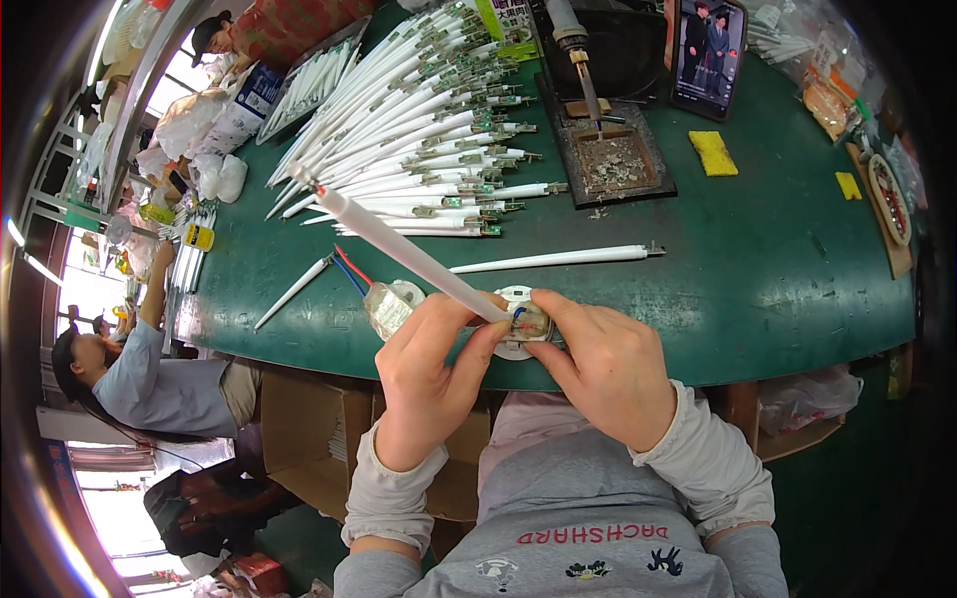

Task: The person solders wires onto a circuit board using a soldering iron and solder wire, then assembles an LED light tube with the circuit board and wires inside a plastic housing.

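Note:
My left hand (427, 364) pinches the lower end of a white tapered tube (409, 249), which slants up and away to the left. Against that end, my right hand (610, 369) grips a round white part (516, 295) carrying a yellowish clear-wrapped block (529, 323); a bit of blue and red wire shows there. The fingertips of both hands almost meet, and the joint is partly covered. Just left of my left hand lies a second clear-wrapped block (387, 307) with red and blue wires. Beyond my hands, another white tube (558, 259) rests on the green table.
Many white tubes with small green boards (419, 130) are fanned out at the back. A soldering iron (588, 85) points into a debris-filled tray (620, 164). Further right are a phone (708, 55) and a yellow sponge (713, 153). A co-worker (164, 384) is at left.

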`<state>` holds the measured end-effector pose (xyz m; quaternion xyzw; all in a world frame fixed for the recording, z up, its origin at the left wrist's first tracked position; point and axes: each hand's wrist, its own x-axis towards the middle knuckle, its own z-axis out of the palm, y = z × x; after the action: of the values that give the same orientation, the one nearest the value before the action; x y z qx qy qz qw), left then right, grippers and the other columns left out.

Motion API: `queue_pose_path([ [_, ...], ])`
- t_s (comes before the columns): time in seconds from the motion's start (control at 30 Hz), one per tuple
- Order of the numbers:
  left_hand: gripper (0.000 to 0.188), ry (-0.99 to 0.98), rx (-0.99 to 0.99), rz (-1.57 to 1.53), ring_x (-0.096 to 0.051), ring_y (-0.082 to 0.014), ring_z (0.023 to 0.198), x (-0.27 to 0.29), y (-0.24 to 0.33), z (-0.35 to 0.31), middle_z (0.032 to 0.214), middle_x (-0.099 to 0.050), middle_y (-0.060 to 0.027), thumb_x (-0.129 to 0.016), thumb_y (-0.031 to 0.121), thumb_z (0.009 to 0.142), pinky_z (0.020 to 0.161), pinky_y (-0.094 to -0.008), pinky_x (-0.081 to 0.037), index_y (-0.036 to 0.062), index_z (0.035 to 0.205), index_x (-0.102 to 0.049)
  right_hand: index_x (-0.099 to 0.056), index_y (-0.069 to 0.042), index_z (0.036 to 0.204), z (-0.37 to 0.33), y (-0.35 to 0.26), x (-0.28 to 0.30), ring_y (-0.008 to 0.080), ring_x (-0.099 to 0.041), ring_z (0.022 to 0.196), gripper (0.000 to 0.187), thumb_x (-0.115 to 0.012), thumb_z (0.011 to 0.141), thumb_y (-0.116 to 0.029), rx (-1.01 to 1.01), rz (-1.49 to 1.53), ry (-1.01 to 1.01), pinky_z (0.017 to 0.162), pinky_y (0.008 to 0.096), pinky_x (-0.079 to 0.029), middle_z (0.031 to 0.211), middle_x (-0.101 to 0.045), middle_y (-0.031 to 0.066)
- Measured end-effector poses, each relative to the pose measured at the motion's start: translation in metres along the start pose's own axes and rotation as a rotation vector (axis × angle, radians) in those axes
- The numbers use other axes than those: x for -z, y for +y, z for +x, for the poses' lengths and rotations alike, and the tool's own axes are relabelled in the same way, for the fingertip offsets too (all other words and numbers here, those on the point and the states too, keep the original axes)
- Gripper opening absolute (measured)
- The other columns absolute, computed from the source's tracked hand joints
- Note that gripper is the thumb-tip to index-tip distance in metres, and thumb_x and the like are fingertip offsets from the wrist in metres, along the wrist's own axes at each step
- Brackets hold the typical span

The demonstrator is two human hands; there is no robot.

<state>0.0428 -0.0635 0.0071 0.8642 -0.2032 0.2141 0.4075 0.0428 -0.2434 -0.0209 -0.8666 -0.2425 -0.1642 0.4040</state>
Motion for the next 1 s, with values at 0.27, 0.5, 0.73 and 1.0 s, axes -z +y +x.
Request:
queue_pose_path([
  [0.27, 0.022, -0.029, -0.032, 0.067, -0.066, -0.0224, 0.070, 0.002, 0.004, 0.004, 0.084, -0.067, -0.0113, -0.073, -0.004, 0.077, 0.060, -0.0295, -0.051, 0.0000, 0.097, -0.066, -0.058, -0.002, 0.113, 0.002, 0.001, 0.002, 0.0271, -0.065, 0.071, 0.040, -0.073, 0.078, -0.012, -0.003, -0.002, -0.019, 0.062, 0.0366, -0.052, 0.078, -0.064, 0.0113],
  [0.5, 0.021, -0.035, -0.026, 0.061, -0.065, -0.0244, 0.071, 0.003, 0.007, 0.003, 0.084, -0.066, -0.0109, -0.072, -0.004, 0.077, 0.061, -0.0317, -0.051, 0.0003, 0.097, -0.066, -0.057, -0.002, 0.113, 0.001, -0.001, 0.002, 0.0278, -0.065, 0.071, 0.039, -0.073, 0.078, -0.013, 0.011, -0.001, 0.001, 0.061, 0.0373, -0.052, 0.077, -0.064, 0.0113],
  [0.73, 0.016, -0.053, 0.041, 0.036, -0.066, -0.0205, 0.075, 0.004, 0.012, 0.001, 0.088, -0.069, -0.0108, -0.068, -0.005, 0.080, 0.068, -0.0287, -0.052, -0.0004, 0.095, -0.066, -0.058, -0.002, 0.112, 0.000, -0.003, 0.002, 0.0273, -0.065, 0.070, 0.037, -0.072, 0.079, -0.014, 0.001, -0.001, 0.001, 0.060, 0.0376, -0.051, 0.075, -0.064, 0.0110],
  [1.0, 0.024, -0.031, -0.069, 0.019, -0.064, -0.0235, 0.070, 0.003, 0.006, 0.002, 0.083, -0.063, -0.0101, -0.070, -0.004, 0.079, 0.059, -0.0322, -0.050, 0.0009, 0.102, -0.065, -0.058, -0.003, 0.113, -0.001, -0.003, 0.001, 0.0277, -0.065, 0.069, 0.039, -0.073, 0.079, -0.016, -0.004, -0.015, -0.001, 0.060, 0.0381, -0.051, 0.076, -0.064, 0.0107],
])
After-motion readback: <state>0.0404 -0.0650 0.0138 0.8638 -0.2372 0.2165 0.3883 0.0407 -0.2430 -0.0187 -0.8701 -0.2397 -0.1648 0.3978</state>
